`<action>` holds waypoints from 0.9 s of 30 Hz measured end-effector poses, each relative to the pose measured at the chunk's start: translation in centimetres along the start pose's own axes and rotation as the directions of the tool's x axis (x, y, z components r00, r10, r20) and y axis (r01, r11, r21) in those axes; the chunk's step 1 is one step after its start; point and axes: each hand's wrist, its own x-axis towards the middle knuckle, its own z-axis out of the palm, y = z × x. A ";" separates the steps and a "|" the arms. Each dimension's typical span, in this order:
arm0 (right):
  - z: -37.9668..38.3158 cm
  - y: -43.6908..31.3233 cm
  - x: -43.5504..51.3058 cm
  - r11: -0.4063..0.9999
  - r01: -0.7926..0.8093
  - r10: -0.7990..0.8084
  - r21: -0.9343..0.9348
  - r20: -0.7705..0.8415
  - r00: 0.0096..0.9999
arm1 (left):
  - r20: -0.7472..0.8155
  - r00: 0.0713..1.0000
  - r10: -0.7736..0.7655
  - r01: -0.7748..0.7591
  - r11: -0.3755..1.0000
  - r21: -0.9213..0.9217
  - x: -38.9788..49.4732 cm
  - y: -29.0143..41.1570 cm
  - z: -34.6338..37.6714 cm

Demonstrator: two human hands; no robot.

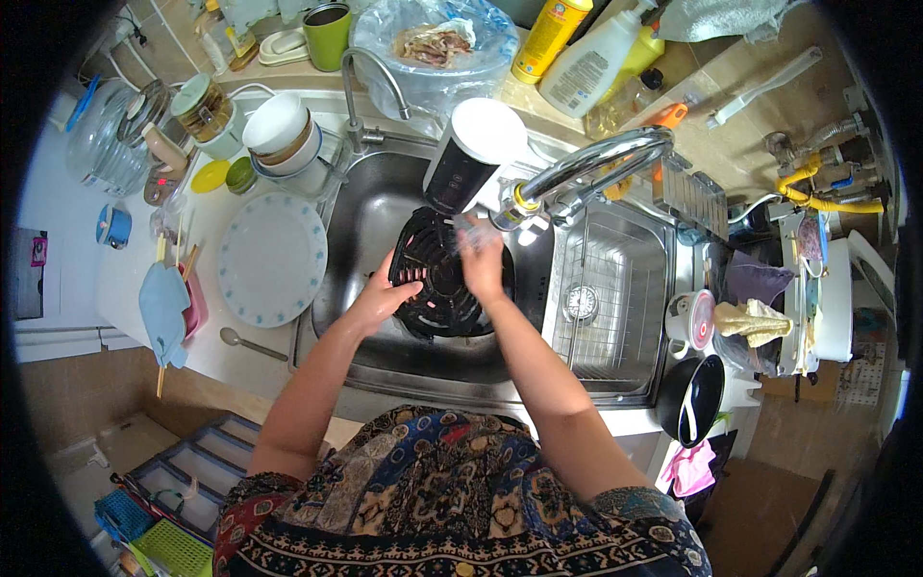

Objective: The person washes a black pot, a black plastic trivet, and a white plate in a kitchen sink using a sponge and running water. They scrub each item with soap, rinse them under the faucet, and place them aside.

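Observation:
A round black slotted tray (441,306), like an air fryer insert, is tilted inside the left basin of the stainless steel sink (353,195). My left hand (383,297) grips its left rim, and some of my fingertips show through the slots. In my right hand (483,265) is a crumpled, pale see-through wad (472,234), held against the tray's upper right part; its exact kind is unclear. The chrome faucet (591,162) arches just right of that hand. Directly beyond the tray stands a black and white cylindrical appliance (461,177).
A large patterned plate (272,260), stacked bowls (277,130) and a spoon (252,344) lie to the left. Behind the sink are a plastic-lined bin (436,79) and bottles (595,68). A wire rack (613,310) sits in the right basin, beside a black pan (691,400).

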 end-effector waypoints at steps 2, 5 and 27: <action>0.7 -1.4 -1.0 0.999 0.051 -0.052 0.008 0.082 0.995 | -0.016 1.000 -0.024 0.022 0.992 -0.125 0.3 -1.9 0.0; 0.8 -2.6 -1.7 0.890 0.429 -0.456 0.154 0.321 0.830 | -0.152 0.973 -0.174 0.144 0.972 -0.188 0.4 -3.3 -0.2; 0.1 -1.2 1.3 0.990 0.120 -0.104 -0.075 0.187 0.977 | -0.055 0.988 -0.146 0.122 0.943 -0.309 1.7 -3.8 1.2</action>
